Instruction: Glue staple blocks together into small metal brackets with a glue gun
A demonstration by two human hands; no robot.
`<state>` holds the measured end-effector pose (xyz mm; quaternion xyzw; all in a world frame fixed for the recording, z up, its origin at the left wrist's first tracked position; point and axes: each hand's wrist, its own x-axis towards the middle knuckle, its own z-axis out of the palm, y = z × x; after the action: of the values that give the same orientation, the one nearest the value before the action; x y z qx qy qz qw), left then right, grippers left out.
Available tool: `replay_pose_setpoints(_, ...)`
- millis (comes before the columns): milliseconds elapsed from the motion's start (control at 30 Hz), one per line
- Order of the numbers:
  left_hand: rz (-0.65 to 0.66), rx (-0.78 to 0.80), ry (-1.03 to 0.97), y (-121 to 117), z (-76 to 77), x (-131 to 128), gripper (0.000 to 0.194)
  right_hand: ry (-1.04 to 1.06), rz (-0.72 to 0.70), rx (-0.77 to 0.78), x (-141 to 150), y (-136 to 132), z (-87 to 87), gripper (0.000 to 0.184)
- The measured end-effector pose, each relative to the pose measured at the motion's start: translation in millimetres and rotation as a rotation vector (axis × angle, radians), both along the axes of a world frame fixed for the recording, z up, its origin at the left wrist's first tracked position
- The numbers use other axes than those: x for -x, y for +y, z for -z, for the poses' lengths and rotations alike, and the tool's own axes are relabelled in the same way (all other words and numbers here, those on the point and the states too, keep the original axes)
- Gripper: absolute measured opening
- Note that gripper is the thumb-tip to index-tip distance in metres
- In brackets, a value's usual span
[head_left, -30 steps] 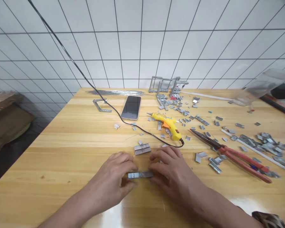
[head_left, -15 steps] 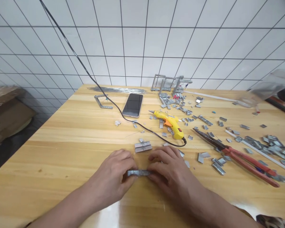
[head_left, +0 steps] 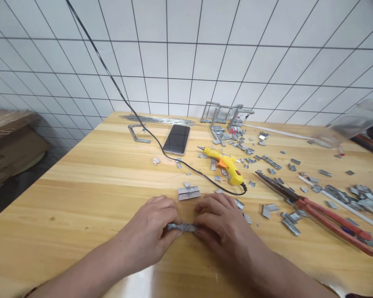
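Note:
Both my hands rest on the wooden table (head_left: 81,194) near its front edge, pinching one strip of metal staples (head_left: 182,227) between them. My left hand (head_left: 152,231) grips the strip's left end with curled fingers. My right hand (head_left: 220,227) grips the right end the same way. The strip lies flat on the wood and its ends are hidden under my fingertips. Just beyond my hands sits another short block of staples (head_left: 189,193).
A yellow glue gun (head_left: 225,163) with a black cord (head_left: 136,118) lies mid-table, a phone (head_left: 176,139) behind it. Red-handled long-nose pliers (head_left: 317,209) lie to the right among several scattered staple pieces. A staple frame structure (head_left: 225,114) stands by the tiled wall. A cardboard box (head_left: 9,145) sits left.
My hands have drawn closer together on the staple strip, so less of it shows between them. The view has shifted slightly.

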<state>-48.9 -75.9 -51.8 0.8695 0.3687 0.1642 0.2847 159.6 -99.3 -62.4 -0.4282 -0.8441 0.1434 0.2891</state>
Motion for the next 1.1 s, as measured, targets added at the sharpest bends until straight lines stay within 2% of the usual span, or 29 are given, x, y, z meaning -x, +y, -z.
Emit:
replay_pose_setpoints(233, 0.000, -0.023, 0.004, -1.4, 0.9, -0.8, 0.010, -0.027, -0.014, 0.023, -0.4, -0.5, -1.2, 0.011)
replay_pose_setpoints(433, -0.003, -0.061, 0.046, -3.5, -2.0, -1.8, 0.011, -0.123, 0.010, 0.049, 0.7, -2.2, -10.5, 0.008)
replay_pose_setpoints(600, 0.003, -0.089, 0.066, -3.2, -3.8, -2.7, 0.013, -0.141, -0.002, 0.006, -2.1, -6.2, -15.2, 0.009)
replay_pose_setpoints(767, -0.011, -0.109, 0.060, -4.6, -3.8, -4.7, 0.015, -0.163, -0.001, -0.006, -2.6, -7.8, -11.5, 0.008)
replay_pose_setpoints(933, 0.004, -0.119, 0.061, -6.1, -2.5, -4.9, 0.016, -0.116, -0.014, -0.070, 0.2, -5.3, -4.0, 0.013)
replay_pose_setpoints(1100, 0.006, -0.114, 0.054, -5.3, -3.4, -4.4, 0.016, -0.073, -0.015, -0.108, -0.3, -4.5, 0.3, 0.012)
